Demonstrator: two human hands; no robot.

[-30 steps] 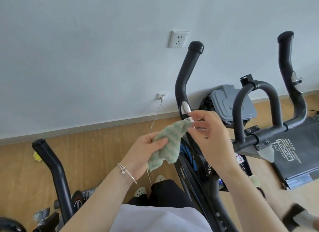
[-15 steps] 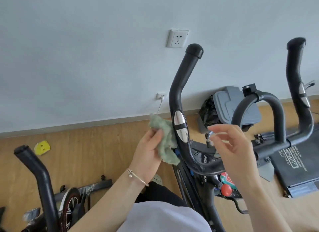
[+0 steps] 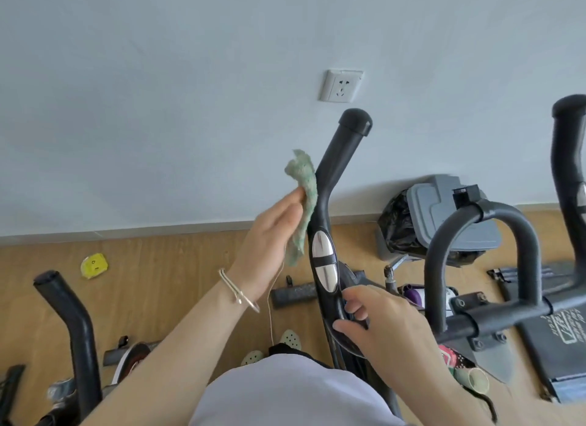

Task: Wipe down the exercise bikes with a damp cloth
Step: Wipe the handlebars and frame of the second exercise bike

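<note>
A black exercise bike stands right in front of me, its left handlebar (image 3: 333,171) rising toward the wall with two silver sensor plates on it. My left hand (image 3: 272,235) presses a green cloth (image 3: 304,203) against the left side of that handlebar, fingers mostly straight. My right hand (image 3: 380,324) grips the lower curve of the same handlebar, fingers curled round it. The bike's centre loop bar (image 3: 482,222) and right handlebar (image 3: 567,171) stand at the right.
A second bike's black handlebar (image 3: 73,314) stands at lower left. A grey lidded bin (image 3: 450,216) with a black bag sits by the wall. A treadmill deck (image 3: 558,340) lies at right. A wall socket (image 3: 341,86) and a yellow object (image 3: 94,265) on the wooden floor are also visible.
My left hand has carried the cloth up along the left handlebar. My right hand dropped from mid-air and took hold of the handlebar's lower curve.
</note>
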